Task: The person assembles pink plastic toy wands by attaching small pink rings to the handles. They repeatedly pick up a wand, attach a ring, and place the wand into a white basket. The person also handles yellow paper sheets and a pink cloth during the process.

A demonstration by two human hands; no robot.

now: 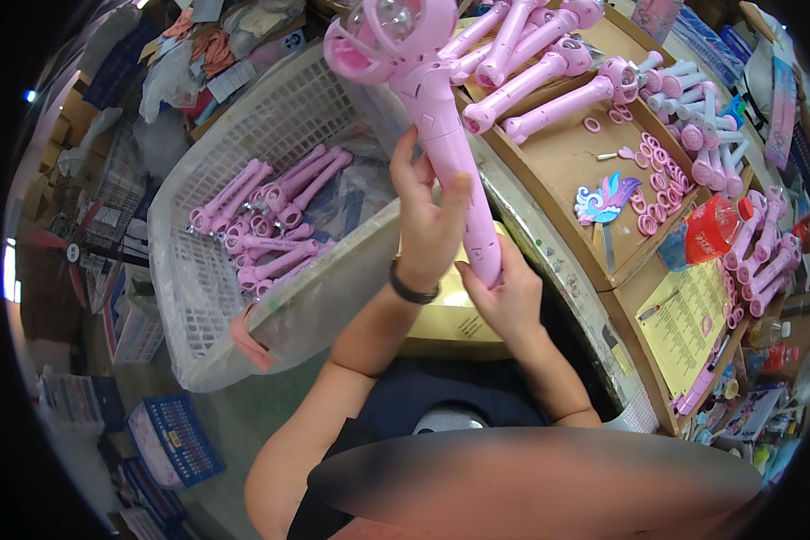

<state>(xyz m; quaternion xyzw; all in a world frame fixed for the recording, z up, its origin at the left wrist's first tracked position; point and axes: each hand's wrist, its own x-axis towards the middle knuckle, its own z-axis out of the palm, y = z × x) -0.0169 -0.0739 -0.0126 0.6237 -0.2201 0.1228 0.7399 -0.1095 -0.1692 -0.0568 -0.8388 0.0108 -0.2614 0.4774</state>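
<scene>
Both hands are on a long pink toy wand [452,148], tilted with its wide, open-framed head at the top of the view. My left hand [427,216] is closed around the middle of the handle, thumb across the front. The lower end of the handle sits in my right hand [510,292], its fingers wrapped behind it and the thumb alongside. Below the hands, partly covered by my arms, is a shiny yellow surface [454,315] above my lap. More pink wands [544,85] lie in a row just right of the wand's head.
To the left stands a white plastic crate [202,171] lined with clear film, holding several pink wand pieces [279,252]. On the right, a cardboard tray [567,171] carries pink rings [661,184] and a blue-purple wing ornament [607,198]. Beyond are a red-labelled bottle [711,234] and yellow sheet [688,337].
</scene>
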